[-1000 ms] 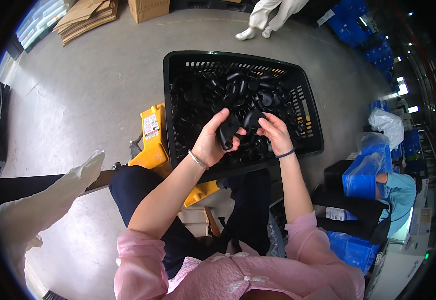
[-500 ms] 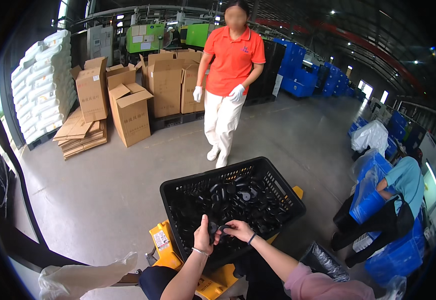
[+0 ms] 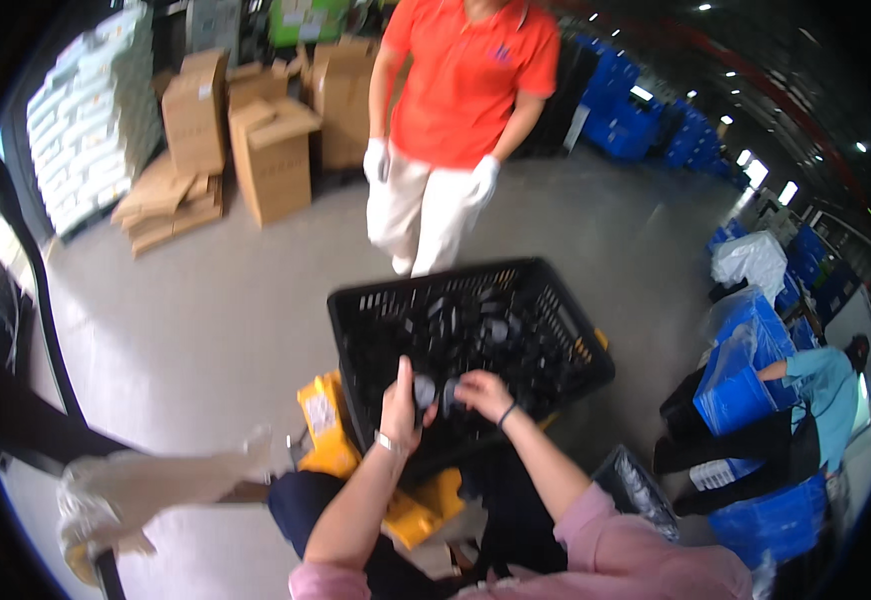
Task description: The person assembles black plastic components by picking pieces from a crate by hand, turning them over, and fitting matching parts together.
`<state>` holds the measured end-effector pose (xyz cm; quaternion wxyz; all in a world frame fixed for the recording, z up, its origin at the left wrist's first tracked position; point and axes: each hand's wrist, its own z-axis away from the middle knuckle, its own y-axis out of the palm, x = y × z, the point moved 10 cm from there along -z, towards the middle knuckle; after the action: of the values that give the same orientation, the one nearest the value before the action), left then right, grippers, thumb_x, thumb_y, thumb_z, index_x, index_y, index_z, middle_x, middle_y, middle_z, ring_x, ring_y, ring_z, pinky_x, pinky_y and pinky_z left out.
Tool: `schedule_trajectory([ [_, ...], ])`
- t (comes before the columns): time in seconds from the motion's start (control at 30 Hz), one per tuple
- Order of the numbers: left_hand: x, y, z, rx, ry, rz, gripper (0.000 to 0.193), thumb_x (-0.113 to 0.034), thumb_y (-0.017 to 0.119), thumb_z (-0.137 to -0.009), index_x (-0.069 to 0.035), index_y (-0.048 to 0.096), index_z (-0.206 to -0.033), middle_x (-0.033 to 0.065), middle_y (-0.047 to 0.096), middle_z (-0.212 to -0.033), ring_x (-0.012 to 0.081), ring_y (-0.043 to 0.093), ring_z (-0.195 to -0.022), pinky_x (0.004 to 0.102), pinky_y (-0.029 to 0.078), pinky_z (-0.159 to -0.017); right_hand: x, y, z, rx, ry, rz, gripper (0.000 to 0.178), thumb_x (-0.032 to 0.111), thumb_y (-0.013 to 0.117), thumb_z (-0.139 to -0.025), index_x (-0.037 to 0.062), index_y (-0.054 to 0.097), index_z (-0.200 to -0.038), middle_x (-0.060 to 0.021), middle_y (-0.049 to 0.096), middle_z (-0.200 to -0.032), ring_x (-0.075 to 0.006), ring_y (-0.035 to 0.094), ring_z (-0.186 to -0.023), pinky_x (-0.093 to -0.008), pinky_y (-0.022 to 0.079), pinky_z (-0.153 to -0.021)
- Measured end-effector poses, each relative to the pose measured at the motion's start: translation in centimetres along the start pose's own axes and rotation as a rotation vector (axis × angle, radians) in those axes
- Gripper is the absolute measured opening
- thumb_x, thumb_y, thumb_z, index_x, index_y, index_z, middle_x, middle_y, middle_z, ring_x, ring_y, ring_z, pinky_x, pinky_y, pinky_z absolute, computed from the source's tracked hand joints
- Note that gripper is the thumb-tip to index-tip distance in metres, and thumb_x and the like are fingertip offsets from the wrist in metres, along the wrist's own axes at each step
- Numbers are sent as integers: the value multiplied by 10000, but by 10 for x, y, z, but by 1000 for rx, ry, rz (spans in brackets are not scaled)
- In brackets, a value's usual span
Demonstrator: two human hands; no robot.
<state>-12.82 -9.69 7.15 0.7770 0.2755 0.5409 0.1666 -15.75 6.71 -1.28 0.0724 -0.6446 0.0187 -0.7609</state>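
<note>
Left fingers (image 3: 405,373): grasping a rounded dark part (image 3: 424,390)
Right fingers (image 3: 477,383): pinching another dark piece (image 3: 452,394)
Place: over the near edge of a slotted black crate (image 3: 426,283)
Contents: heaped black pieces (image 3: 496,330)
Floor (image 3: 226,320): smooth grey
Room: brown cardboard boxes (image 3: 274,170)

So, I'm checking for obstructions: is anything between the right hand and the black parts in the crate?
Nothing visible but the dark part in the right hand; the crate is open above its black parts.
</note>
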Motion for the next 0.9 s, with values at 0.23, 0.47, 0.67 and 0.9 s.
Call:
schedule_trajectory([
  [0.23,-2,23,-11,206,-9,245,622,-535,226,-887,-6,545,-959,62,534,-674,140,514,-536,221,410,-478,-4,-13,-11,16,66,124,254,109,619,-781,4,548,-1002,-16,590,-789,-55,515,-602,-180,431,-556],
  [0.47,6,35,-23,236,-36,347,606,-507,232,-896,11,536,-978,73,520,-676,154,515,-557,233,408,-488,-4,-25,-16,-38,87,76,284,127,648,-751,-27,557,-971,-51,596,-798,-75,541,-640,-197,447,-547],
  [0.67,18,39,-32,251,-95,413,603,-507,241,-894,12,539,-973,81,528,-681,157,516,-557,233,405,-479,-8,-28,-20,-19,82,43,283,131,648,-754,-16,558,-978,-43,594,-803,-71,539,-649,-191,444,-545],
  [0.9,37,37,-46,189,-144,401,508,-466,362,-879,2,548,-952,71,549,-687,147,521,-546,225,410,-466,-9,-33,-24,-9,101,-4,289,141,647,-758,-9,559,-988,-30,591,-795,-62,535,-633,-181,437,-553],
])
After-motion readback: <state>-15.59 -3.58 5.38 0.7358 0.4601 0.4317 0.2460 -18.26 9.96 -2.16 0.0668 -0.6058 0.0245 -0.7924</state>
